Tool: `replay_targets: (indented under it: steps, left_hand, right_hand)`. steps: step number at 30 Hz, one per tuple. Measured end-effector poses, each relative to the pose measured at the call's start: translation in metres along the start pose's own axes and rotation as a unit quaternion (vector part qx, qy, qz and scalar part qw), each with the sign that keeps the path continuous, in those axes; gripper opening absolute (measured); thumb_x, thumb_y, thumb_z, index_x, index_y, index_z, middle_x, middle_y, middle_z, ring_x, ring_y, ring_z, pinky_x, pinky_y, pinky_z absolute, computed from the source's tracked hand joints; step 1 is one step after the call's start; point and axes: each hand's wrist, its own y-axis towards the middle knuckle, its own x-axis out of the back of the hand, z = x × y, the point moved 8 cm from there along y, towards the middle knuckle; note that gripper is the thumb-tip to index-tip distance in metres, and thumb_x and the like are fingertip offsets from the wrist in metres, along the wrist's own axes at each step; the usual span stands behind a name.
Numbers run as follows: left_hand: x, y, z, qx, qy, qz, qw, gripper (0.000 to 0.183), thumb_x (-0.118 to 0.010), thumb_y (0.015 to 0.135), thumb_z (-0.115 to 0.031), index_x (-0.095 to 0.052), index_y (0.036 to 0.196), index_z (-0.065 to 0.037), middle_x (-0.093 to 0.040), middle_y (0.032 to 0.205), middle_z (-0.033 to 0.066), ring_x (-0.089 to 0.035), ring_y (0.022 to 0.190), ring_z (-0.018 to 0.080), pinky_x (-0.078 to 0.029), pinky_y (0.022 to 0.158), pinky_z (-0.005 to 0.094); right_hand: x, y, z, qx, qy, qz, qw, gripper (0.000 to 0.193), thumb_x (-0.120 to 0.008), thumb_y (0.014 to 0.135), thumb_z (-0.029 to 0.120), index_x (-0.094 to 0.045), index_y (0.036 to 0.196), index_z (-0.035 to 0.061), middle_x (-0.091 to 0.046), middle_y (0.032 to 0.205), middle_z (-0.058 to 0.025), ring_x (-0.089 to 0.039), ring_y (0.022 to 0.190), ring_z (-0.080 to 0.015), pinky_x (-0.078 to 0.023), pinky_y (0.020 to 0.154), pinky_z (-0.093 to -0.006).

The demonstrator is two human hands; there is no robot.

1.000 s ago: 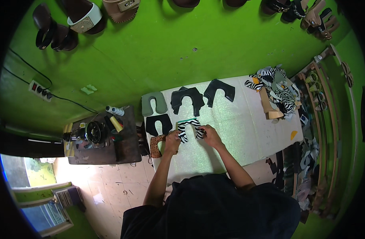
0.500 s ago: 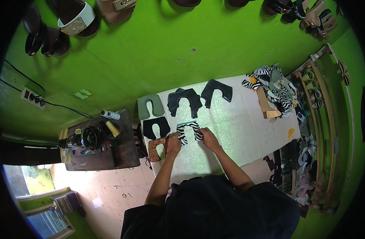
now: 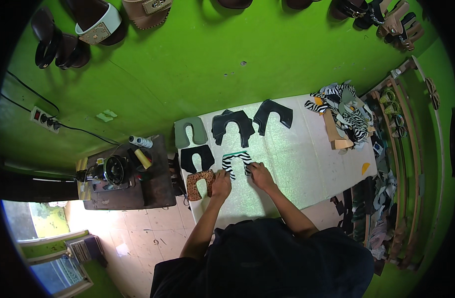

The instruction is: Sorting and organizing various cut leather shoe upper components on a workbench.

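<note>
On the white-topped table, a U-shaped zebra-striped shoe-upper piece [image 3: 236, 158] with a green strip along its top edge lies with its two legs toward me. My left hand [image 3: 221, 184] has its fingers closed at the end of the left leg. The right leg's outer side is pinched by my right hand [image 3: 261, 177]; both hands partly cover the piece. Just left of my left hand is a leopard-print U-shaped piece [image 3: 193, 186]. Beyond it lie a black one [image 3: 203, 153] and a grey-green one [image 3: 200, 130]. Black U-shaped pieces [image 3: 232, 120] are spread farther back.
A heap of zebra and grey scraps [image 3: 344, 111] covers the table's far right corner. At left stands a dark sewing table [image 3: 160, 169] with a sewing machine [image 3: 111, 170] and thread cones [image 3: 140, 142]. Sandals [image 3: 99, 30] hang on the green wall; a wooden rack [image 3: 399, 149] stands at right.
Both hands have shifted slightly toward me along the legs of the zebra-striped piece. The whole view has moved a little; the other pieces lie as before.
</note>
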Motion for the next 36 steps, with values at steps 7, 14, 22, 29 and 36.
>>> replay_targets:
  steps: [7, 14, 22, 29, 36]
  left_hand:
    - [-0.003, -0.003, -0.003, 0.024, 0.031, 0.093, 0.995, 0.032, -0.058, 0.088, -0.016, -0.062, 0.119, -0.008, -0.052, 0.13, 0.012, -0.049, 0.123, 0.0323, -0.049, 0.095, 0.0448]
    - [0.07, 0.003, -0.012, 0.031, -0.102, 0.01, 0.994, 0.026, -0.059, 0.088, -0.011, -0.064, 0.113, -0.005, -0.063, 0.115, 0.0164, -0.06, 0.107, 0.0345, -0.051, 0.091, 0.0412]
    - [0.129, 0.008, -0.037, 0.076, -0.463, -0.018, 0.883, 0.042, -0.052, 0.098, -0.022, -0.047, 0.137, -0.008, -0.055, 0.132, 0.0122, -0.057, 0.114, 0.0241, -0.047, 0.093, 0.0379]
    - [0.119, -0.002, -0.135, 0.028, -0.604, 0.044, 0.795, 0.051, -0.043, 0.099, -0.036, -0.039, 0.141, -0.008, -0.041, 0.146, 0.0148, -0.045, 0.129, 0.028, -0.038, 0.106, 0.046]
    - [0.072, -0.013, -0.257, -0.017, -0.59, 0.121, 0.798, 0.051, -0.044, 0.098, -0.041, -0.041, 0.139, -0.01, -0.043, 0.142, 0.013, -0.046, 0.129, 0.0261, -0.039, 0.105, 0.0454]
  right_hand:
    - [-0.003, -0.002, -0.001, 0.003, -0.03, 0.036, 0.999, 0.038, -0.058, 0.079, 0.001, -0.063, 0.116, 0.007, -0.061, 0.115, -0.0097, -0.057, 0.096, -0.0364, -0.05, 0.086, -0.0415]
    - [0.034, -0.015, -0.013, -0.009, 0.108, -0.079, 0.991, 0.038, -0.057, 0.082, -0.001, -0.061, 0.119, 0.0044, -0.061, 0.116, -0.0177, -0.057, 0.105, -0.0363, -0.048, 0.092, -0.041]
    - [0.115, -0.065, -0.018, -0.118, 0.286, -0.168, 0.936, 0.044, -0.06, 0.091, 0.013, -0.051, 0.133, 0.0032, -0.058, 0.131, -0.0155, -0.059, 0.115, -0.0268, -0.049, 0.094, -0.0379]
    - [0.177, -0.129, -0.023, -0.141, 0.36, -0.269, 0.882, 0.045, -0.061, 0.094, 0.022, -0.051, 0.135, 0.0049, -0.059, 0.129, -0.0148, -0.058, 0.116, -0.0258, -0.048, 0.096, -0.0377]
    - [0.229, -0.21, -0.061, -0.149, 0.37, -0.325, 0.858, 0.04, -0.06, 0.095, 0.017, -0.052, 0.132, 0.0039, -0.061, 0.126, -0.0114, -0.056, 0.115, -0.019, -0.049, 0.092, -0.032]
